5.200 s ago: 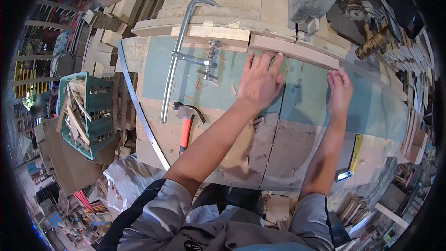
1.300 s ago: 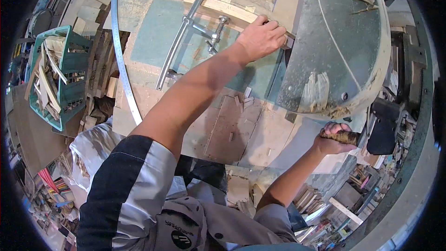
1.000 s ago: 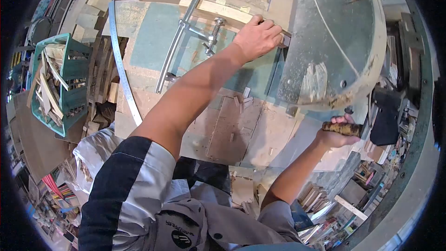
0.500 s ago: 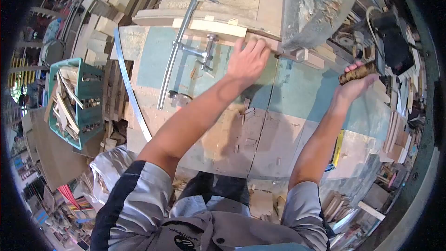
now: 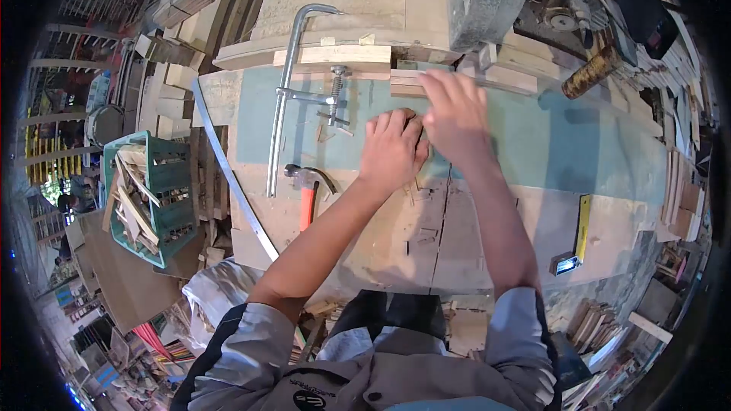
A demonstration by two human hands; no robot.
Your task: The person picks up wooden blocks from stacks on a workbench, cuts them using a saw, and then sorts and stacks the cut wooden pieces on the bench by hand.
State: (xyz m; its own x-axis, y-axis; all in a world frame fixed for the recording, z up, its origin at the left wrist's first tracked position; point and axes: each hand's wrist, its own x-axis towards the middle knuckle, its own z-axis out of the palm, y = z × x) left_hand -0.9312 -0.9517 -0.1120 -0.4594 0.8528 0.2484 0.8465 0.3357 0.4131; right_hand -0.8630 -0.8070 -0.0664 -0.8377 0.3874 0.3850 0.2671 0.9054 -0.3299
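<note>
My left hand (image 5: 392, 151) is over the middle of the bench, fingers curled down and closed; anything in them is hidden. Just right of it, my right hand (image 5: 457, 118) is slightly blurred, its fingers stretched forward beside a small wood block (image 5: 407, 82). That block lies against the back strip, right of a pale wood piece (image 5: 335, 55). A steel bar clamp (image 5: 283, 118) spans that piece, its screw toward me. Below the clamp rests a claw hammer (image 5: 307, 202) with an orange handle.
A brown-wrapped handle (image 5: 592, 72) sticks out from the machine at right. A yellow-bladed square (image 5: 582, 232) lies on the bench (image 5: 525, 217). A long metal ruler (image 5: 228, 164) crosses the left edge. A green crate (image 5: 171, 198) of offcuts stands at left.
My right hand has let go of the brown-wrapped handle and moved left beside my left hand. My left hand has drawn back from the rear strip toward me. The view has shifted slightly.
</note>
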